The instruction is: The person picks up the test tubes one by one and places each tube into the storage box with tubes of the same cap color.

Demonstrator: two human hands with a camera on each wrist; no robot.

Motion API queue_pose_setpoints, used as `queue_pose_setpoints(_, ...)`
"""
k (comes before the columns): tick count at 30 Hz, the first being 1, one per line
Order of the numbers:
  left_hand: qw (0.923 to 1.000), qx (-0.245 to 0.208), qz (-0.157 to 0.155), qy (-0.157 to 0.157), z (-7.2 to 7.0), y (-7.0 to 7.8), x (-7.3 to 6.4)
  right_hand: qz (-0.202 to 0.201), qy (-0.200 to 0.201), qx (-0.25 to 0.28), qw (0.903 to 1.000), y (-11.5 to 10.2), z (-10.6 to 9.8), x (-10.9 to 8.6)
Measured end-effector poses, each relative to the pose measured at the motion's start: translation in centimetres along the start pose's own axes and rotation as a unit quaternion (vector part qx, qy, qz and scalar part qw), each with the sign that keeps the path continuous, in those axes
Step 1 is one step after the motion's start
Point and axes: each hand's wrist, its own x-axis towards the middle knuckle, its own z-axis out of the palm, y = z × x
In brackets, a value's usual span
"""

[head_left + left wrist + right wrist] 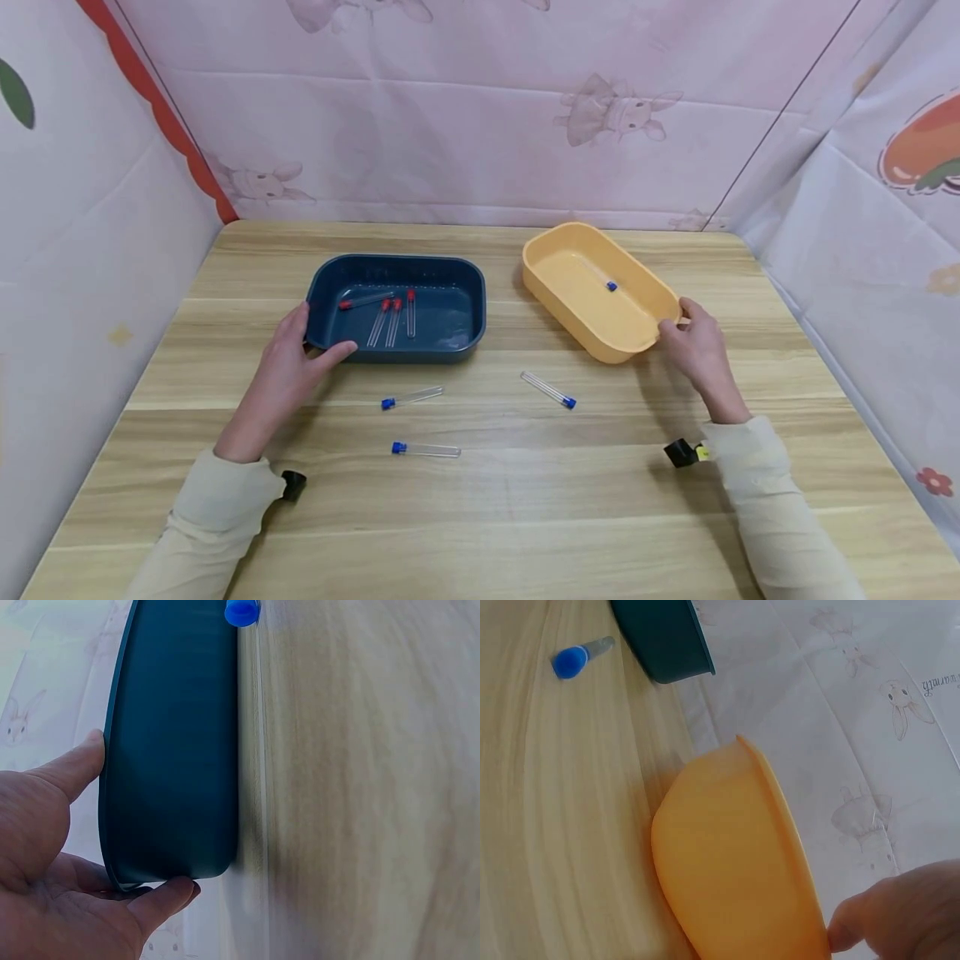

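My left hand (288, 367) grips the left front corner of a dark blue tray (397, 356), thumb along the front rim and fingers against the left side. Several red-capped test tubes (411, 317) lie in that tray. At the right, my right hand (699, 354) pinches the near right corner of a yellow tray (562, 312), which sits at an angle. One blue-capped test tube (611, 286) is inside it. Three more tubes with blue caps lie on the table: an upper left tube (412, 397), a lower left tube (427, 450) and a right tube (547, 389).
The wooden table (525, 525) is bordered at the back by a pink printed cloth (465, 125). White cloths (892, 275) hang along both sides. A small black camera (680, 452) is worn at the right wrist, another black camera (293, 485) at the left.
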Motion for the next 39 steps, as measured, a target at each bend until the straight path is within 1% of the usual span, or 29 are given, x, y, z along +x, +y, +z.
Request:
queue_pose_setpoints(5, 1.0, 0.001, 0.005, 0.001, 0.0, -0.1, 0.0, 0.004, -0.008, 0.014, 0.9999, 0.3, -0.2, 0.4)
queue_pose_setpoints(11, 1.0, 0.001, 0.003, 0.0, 0.0, -0.1, 0.0, -0.001, 0.009, 0.037, 0.9993, 0.6, -0.3, 1.0)
queue_pose_setpoints(17, 1.0, 0.002, -0.001, 0.001, 0.0, -0.1, -0.1, -0.003, 0.02, 0.039, 0.999, 0.8, -0.4, 1.7)
queue_pose_setpoints(25, 1.0, 0.0, -0.003, -0.002, 0.0, 0.0, 0.0, 0.001, 0.036, 0.024, 0.999, 1.3, -0.6, 2.7)
queue_pose_setpoints(29, 1.0, -0.001, -0.004, -0.002, 0.1, 0.0, 0.1, 0.005, 0.028, 0.029, 0.9992, 1.6, -0.8, 3.3)
queue_pose_setpoints(35, 1.0, -0.008, -0.002, -0.001, 0.1, -0.1, 0.1, 0.025, 0.011, 0.043, 0.9987, 1.8, -0.9, 4.0)
queue_pose_setpoints(39, 0.9999, -0.012, -0.002, 0.0, 0.1, -0.1, 0.1, 0.025, 0.0, 0.052, 0.9983, 1.8, -0.9, 4.3)
